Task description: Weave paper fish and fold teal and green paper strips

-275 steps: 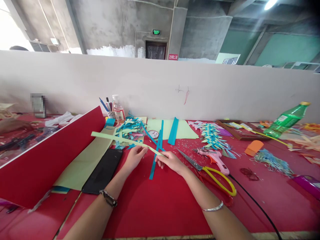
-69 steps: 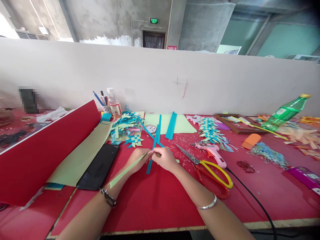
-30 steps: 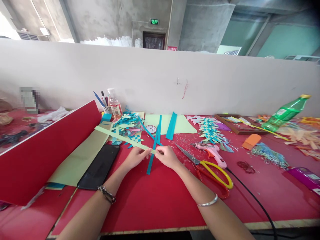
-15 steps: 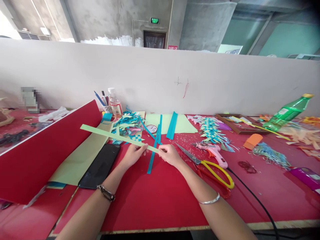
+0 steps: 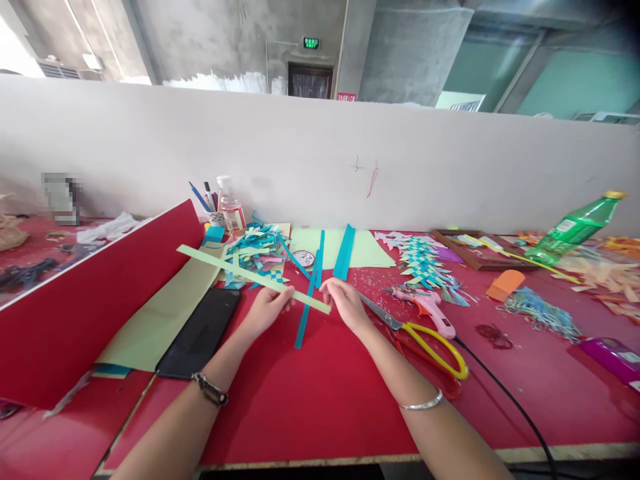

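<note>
One green strip [image 5: 240,273], mid-frame, pinched in the left hand [image 5: 273,309].
The right hand [image 5: 344,305] sits curled by the strip's lower-right end — whether that grip touches it, I can't tell. I'd keep the strip flat and pinch lightly, to avoid creases. I count one pair of scissors [image 5: 394,323] and one glue gun [image 5: 425,307] right of centre, one black phone [image 5: 200,333] lower left; the blue strips [image 5: 303,327] at centre overlap — no sure count.

red tabletop [image 5: 320,407] – blue strips [image 5: 303,327], scissors [image 5: 398,325], pink glue gun [image 5: 427,306]
</note>
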`<state>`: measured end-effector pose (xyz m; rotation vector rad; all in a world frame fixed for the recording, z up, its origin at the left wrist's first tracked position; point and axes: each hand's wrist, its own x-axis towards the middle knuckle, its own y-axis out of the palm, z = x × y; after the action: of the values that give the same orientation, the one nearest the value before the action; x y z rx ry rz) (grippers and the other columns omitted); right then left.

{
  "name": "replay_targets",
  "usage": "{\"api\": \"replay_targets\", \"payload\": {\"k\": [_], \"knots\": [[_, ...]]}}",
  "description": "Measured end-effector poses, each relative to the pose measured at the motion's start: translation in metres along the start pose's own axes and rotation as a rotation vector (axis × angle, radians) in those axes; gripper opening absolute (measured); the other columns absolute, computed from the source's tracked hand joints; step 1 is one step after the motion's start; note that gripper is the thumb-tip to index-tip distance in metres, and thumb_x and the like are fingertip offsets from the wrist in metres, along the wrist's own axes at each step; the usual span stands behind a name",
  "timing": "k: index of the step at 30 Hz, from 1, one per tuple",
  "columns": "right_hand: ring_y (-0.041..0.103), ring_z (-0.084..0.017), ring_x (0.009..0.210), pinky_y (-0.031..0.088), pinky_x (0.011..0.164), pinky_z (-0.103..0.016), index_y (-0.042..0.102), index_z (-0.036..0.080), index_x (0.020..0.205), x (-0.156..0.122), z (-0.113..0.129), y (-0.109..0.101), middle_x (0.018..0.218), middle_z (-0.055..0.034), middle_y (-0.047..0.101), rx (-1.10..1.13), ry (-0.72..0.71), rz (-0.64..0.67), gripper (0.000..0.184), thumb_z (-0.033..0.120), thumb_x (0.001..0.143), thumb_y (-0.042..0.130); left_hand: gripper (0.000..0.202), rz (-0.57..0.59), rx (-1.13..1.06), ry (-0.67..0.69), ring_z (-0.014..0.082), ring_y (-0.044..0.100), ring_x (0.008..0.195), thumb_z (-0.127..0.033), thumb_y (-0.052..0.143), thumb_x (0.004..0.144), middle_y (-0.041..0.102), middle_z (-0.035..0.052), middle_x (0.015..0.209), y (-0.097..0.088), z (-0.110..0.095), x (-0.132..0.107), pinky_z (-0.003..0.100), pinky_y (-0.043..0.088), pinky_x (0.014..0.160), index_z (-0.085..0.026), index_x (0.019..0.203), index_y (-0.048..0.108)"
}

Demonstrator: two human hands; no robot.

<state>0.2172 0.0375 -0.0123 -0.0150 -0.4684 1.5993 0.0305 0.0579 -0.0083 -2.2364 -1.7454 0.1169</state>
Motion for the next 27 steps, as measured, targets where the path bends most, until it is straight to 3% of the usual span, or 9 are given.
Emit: {"api": "replay_targets", "payload": {"k": [3, 6, 8, 15, 21, 27], "knots": [[0.049, -0.01, 0.056, 0.038, 0.054, -0.021, 0.051, 0.018, 0.071, -0.004, 0.007, 0.007, 0.058, 0.002, 0.05, 0.036, -0.018, 0.185, 0.032, 0.042, 0.082, 0.033, 0.038, 0.13, 0.025, 0.015, 0.0073, 0.043, 0.043, -0.045, 0.049, 0.07, 0.049, -0.002, 0.044, 0.011, -0.001, -0.005, 0.019, 0.032, 0.045, -0.013, 0.051, 0.055], [0.041, -0.007, 0.042, 0.032, 0.045, -0.019, 0.051, 0.018, 0.066, -0.009, 0.005, 0.013, 0.046, 0.0053, 0.045, 0.07, 0.057, 0.378, 0.033, 0.044, 0.081, 0.039, 0.035, 0.175, 0.043, 0.035, 0.0067, 0.042, 0.044, -0.043, 0.051, 0.071, 0.049, -0.0029, 0.046, 0.012, -0.001, -0.006, 0.018, 0.032, 0.046, -0.013, 0.054, 0.057], [0.036, -0.006, 0.036, 0.029, 0.04, -0.018, 0.051, 0.017, 0.067, -0.01, 0.001, 0.016, 0.041, 0.0069, 0.041, 0.093, 0.107, 0.429, 0.034, 0.045, 0.081, 0.039, 0.034, 0.182, 0.05, 0.041, 0.0065, 0.041, 0.045, -0.042, 0.052, 0.07, 0.049, -0.0029, 0.047, 0.011, -0.001, -0.005, 0.018, 0.031, 0.046, -0.012, 0.055, 0.058], [0.046, -0.007, 0.041, 0.035, 0.041, -0.019, 0.057, 0.013, 0.077, -0.008, -0.001, 0.016, 0.052, 0.0012, 0.054, 0.21, 0.184, 0.491, 0.045, 0.051, 0.083, 0.032, 0.034, 0.186, 0.029, 0.035, 0.0068, 0.042, 0.045, -0.044, 0.054, 0.069, 0.053, -0.0014, 0.049, 0.009, -0.001, -0.002, 0.018, 0.034, 0.046, -0.012, 0.056, 0.055], [0.055, -0.011, 0.059, 0.041, 0.056, -0.022, 0.061, 0.012, 0.075, -0.007, 0.004, 0.011, 0.063, -0.0029, 0.062, 0.28, 0.191, 0.523, 0.038, 0.048, 0.075, 0.049, 0.033, 0.159, 0.008, 0.052, 0.0064, 0.041, 0.046, -0.045, 0.051, 0.07, 0.05, -0.0031, 0.051, 0.008, -0.001, -0.002, 0.018, 0.033, 0.046, -0.012, 0.063, 0.055], [0.044, -0.004, 0.041, 0.032, 0.04, -0.018, 0.061, 0.012, 0.073, -0.007, 0.0, 0.017, 0.059, -0.0014, 0.06, 0.281, 0.248, 0.433, 0.034, 0.045, 0.071, 0.055, 0.032, 0.233, 0.025, 0.076, 0.0077, 0.044, 0.049, -0.044, 0.052, 0.069, 0.052, -0.0018, 0.054, 0.01, 0.0, -0.003, 0.019, 0.036, 0.049, -0.013, 0.064, 0.055]]}}
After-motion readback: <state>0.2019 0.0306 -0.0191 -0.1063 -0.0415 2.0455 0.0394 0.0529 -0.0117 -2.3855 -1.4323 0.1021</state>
